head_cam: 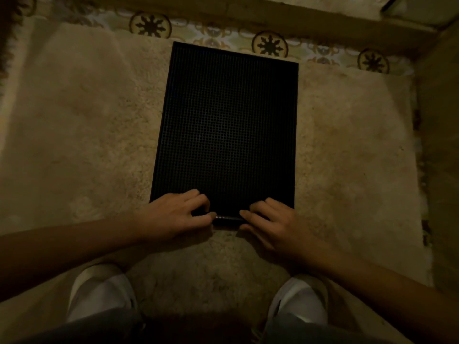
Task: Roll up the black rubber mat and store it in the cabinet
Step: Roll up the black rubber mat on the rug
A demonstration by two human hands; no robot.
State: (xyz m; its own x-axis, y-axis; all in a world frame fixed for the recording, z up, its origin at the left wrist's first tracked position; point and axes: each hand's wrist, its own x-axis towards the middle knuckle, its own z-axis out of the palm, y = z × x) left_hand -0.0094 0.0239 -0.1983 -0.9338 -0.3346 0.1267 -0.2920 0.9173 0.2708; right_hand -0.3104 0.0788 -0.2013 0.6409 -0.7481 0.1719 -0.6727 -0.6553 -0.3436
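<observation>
A black rubber mat [228,125] with a fine grid texture lies flat on a beige shaggy rug, its long side running away from me. My left hand [176,214] and my right hand [270,219] both grip the mat's near edge, fingers curled on top and thumbs at the rim. The near edge between the thumbs looks slightly lifted. The rest of the mat is unrolled. The light is dim.
The beige rug [82,135] covers most of the floor. Patterned tiles [269,44] show beyond its far edge, below a wooden base [273,13]. A wooden panel [439,157] stands at the right. My two white shoes [101,294] sit near the bottom.
</observation>
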